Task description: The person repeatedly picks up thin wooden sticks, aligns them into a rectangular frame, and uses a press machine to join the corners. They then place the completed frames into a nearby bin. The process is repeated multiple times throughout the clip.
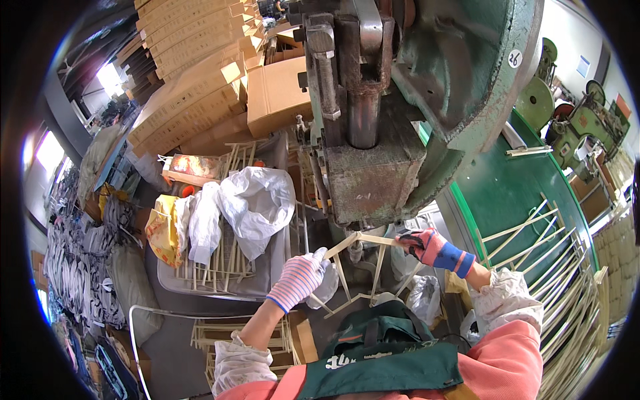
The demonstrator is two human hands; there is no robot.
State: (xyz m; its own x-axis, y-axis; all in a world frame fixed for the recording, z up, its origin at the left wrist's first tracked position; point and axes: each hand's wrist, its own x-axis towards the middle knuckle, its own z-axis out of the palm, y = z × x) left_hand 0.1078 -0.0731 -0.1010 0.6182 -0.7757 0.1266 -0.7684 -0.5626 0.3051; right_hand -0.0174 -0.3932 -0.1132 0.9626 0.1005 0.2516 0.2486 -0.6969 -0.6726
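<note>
Behind are stacked brown cardboard boxes [193,87], and near lower end of the green metal press [440,100], striped-gloved L hand [300,280] and pink-blue-gloved R hand [433,250] pinch (R fingertips not so clear) a pale thin-strip jointed frame [380,239], which an uneven grip could set crooked.

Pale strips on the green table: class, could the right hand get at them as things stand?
Probably yes, after letting go: the right hand holds a pale frame, but nothing visible blocks the pale strips nearby.
</note>
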